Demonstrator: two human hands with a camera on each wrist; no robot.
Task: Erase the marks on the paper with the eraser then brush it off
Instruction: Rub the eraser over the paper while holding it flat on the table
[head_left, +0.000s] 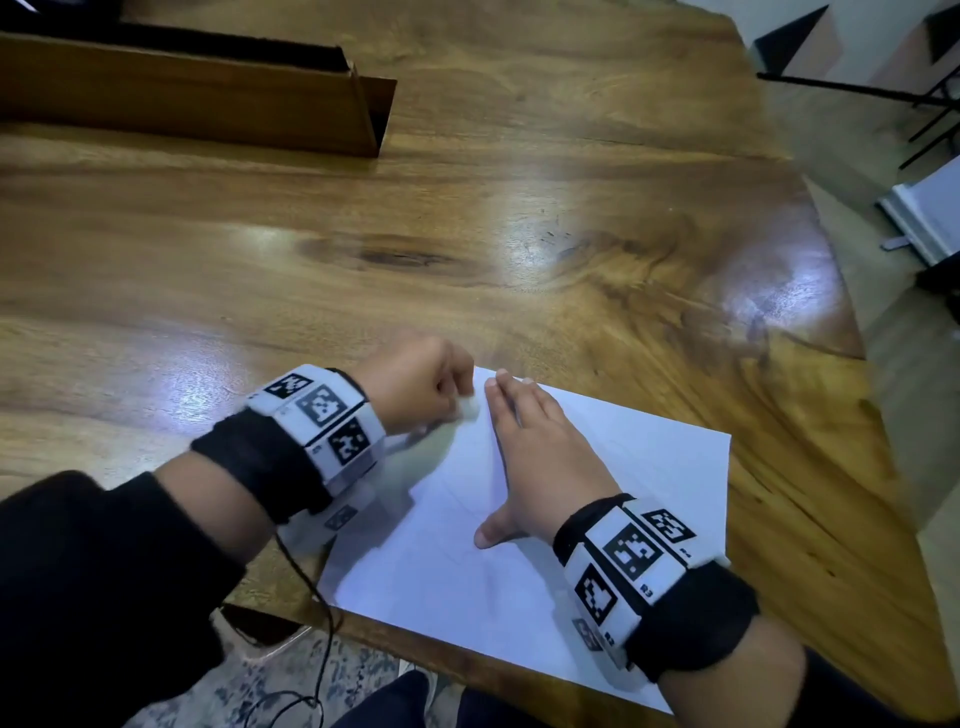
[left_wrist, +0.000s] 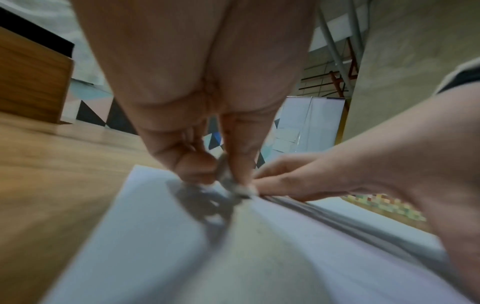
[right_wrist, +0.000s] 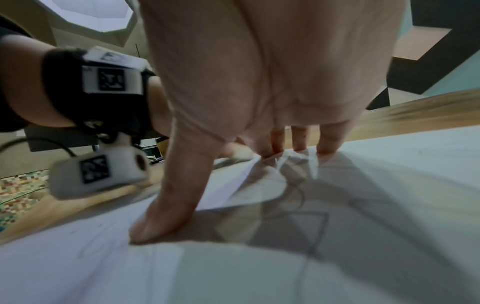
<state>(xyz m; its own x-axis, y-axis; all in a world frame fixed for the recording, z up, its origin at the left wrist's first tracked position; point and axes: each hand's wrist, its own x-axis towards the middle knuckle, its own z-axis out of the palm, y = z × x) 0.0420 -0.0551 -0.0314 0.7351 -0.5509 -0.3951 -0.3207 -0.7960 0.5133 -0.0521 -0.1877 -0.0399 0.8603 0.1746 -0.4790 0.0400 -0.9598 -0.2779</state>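
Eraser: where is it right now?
In the head view the eraser is pinched in the left hand, at the far left corner of the paper, just left of the right hand's fingertips.

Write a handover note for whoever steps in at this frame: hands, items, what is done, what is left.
Left hand: pinches the small white eraser at the far left corner of the white paper sheet.
Right hand: flat, fingers straight, pressing the sheet down on the wooden table.
Done: cannot tell how much is erased.
Left: faint pencil lines under the right hand; then brush off the crumbs.
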